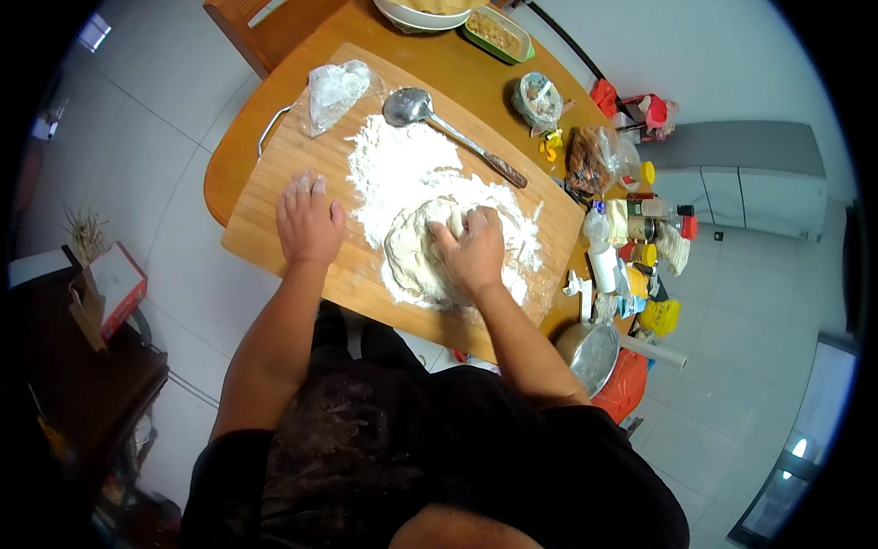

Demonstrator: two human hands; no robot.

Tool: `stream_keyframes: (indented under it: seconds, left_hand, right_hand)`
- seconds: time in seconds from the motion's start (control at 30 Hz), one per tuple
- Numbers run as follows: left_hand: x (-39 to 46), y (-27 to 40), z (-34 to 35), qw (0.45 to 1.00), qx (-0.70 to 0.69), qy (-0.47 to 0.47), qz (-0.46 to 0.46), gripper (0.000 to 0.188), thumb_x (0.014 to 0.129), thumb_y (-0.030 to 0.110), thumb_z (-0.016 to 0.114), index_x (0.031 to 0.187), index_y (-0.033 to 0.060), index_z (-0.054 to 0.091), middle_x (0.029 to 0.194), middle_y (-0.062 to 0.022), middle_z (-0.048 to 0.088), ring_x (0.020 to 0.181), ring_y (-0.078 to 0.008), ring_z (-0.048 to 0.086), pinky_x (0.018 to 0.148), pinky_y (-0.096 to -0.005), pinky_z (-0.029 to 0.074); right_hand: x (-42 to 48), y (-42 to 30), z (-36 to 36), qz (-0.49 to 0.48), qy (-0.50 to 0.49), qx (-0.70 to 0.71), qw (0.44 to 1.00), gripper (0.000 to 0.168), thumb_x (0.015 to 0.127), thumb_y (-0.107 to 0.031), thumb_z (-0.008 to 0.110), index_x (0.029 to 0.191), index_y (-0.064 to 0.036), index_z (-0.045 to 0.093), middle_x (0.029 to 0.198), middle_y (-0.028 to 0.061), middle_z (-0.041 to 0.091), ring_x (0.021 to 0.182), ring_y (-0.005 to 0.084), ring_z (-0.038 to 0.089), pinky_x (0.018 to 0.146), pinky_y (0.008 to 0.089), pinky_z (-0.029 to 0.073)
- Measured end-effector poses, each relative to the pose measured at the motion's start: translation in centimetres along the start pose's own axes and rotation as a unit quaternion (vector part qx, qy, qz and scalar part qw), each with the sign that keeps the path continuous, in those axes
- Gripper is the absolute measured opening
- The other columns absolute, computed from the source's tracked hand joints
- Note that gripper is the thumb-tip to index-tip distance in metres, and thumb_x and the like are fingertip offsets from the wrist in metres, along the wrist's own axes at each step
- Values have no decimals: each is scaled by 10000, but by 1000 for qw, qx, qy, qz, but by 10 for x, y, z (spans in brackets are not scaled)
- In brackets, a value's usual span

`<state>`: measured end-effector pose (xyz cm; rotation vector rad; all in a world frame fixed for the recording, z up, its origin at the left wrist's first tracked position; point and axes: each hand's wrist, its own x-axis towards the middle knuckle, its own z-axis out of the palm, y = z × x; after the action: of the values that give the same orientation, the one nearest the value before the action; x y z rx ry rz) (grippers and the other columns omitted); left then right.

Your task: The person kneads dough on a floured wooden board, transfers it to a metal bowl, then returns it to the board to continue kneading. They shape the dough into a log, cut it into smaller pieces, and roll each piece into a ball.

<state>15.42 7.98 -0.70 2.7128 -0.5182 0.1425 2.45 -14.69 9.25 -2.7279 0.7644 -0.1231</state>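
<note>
A wooden board [357, 274] lies on the table with a lump of dough [413, 248] on it, ringed by loose white flour [391, 154]. My right hand [478, 248] presses into the right side of the dough, its fingers curled into it. Flat on the bare wood left of the dough rests my left hand [310, 223], fingers a little apart and dusted with flour at the tips, holding nothing. Beyond the flour lies a metal ladle [408, 107] with a wooden grip. A clear plastic bag [336, 92] sits at the board's far left corner.
At the far side stand a white bowl [429, 19], a green-rimmed container of food [495, 36] and a wrapped bowl [538, 99]. Bottles and jars [641, 230] crowd the right end, near a metal pot [595, 357]. A wooden chair [250, 34] stands at the back left.
</note>
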Motion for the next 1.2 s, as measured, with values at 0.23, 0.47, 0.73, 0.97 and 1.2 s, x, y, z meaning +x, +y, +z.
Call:
stream_keyframes:
  seconds: [0.23,0.47,0.73,0.97,1.2]
  left_hand:
    - [-1,-2,-5,999,-1,33,23,480,878,245,710,1306,42,635,1429,-152,592,1414,-347,480,1191,-513,343]
    - [-4,-1,-6,1000,-18,7,13,470,880,236,708,1301,42,630,1448,-155,568,1387,-362,495,1179,-519,356]
    - [-3,-6,6,998,-1,44,39,494,886,239,702,1331,40,619,1434,-157,583,1391,-352,495,1183,-518,352]
    - [-1,-5,1,999,-10,22,25,473,899,252,687,1320,44,635,1436,-147,586,1432,-327,459,1211,-492,317]
    - [-1,-4,-2,1000,-4,25,17,462,894,251,693,1302,38,649,1438,-142,587,1430,-320,464,1209,-490,320]
  right_hand:
    - [14,15,49,5,94,-57,994,494,813,-486,826,872,-39,624,918,143,640,900,360,611,798,477,479]
    - [54,22,62,64,133,-37,988,405,921,-426,718,775,-54,648,860,148,666,845,364,638,758,507,489]
    - [62,28,20,209,-82,292,930,620,986,-555,605,1254,-9,727,1199,239,735,1144,341,698,1021,400,509]
    - [48,-3,-22,83,-267,77,957,737,1009,-703,457,1012,-53,806,685,167,675,704,349,666,777,447,535]
    - [-25,4,16,-152,4,-38,988,457,769,-512,783,768,-79,638,907,119,652,887,349,619,782,479,463]
